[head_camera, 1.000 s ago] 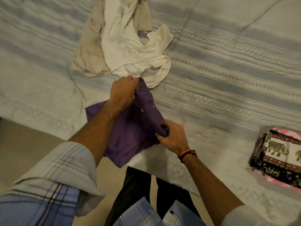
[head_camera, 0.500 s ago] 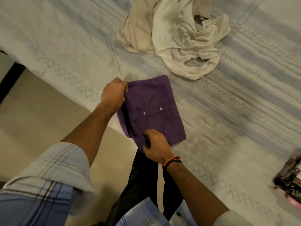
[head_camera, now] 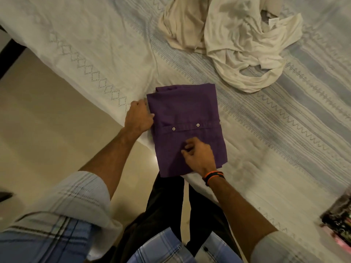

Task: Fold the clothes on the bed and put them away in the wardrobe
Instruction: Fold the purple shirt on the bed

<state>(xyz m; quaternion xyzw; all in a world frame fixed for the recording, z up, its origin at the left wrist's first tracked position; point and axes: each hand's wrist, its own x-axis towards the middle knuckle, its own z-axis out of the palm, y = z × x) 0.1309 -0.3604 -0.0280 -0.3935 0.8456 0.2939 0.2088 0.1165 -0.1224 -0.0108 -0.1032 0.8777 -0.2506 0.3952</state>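
A purple shirt (head_camera: 187, 111) with two white snap buttons lies folded into a rectangle at the near edge of the bed (head_camera: 85, 35). My left hand (head_camera: 138, 116) grips its left edge, fingers curled under the fabric. My right hand (head_camera: 199, 154) sits on the lower middle of the shirt with curled fingers pinching the cloth; an orange and black band is on that wrist. A crumpled heap of cream and beige clothes (head_camera: 237, 35) lies farther back on the bed, apart from the shirt.
The bed cover is white with blue-grey stripes and a diamond border. Beige floor (head_camera: 47, 130) lies to the left, and my dark trousers stand at the bed's edge. A folded patterned black and pink cloth (head_camera: 340, 223) sits at the right edge.
The purple shirt went from a bunched, hanging shape to a flat folded rectangle on the bed. Both hands moved with it; the view swung so the cream heap is now upper right.
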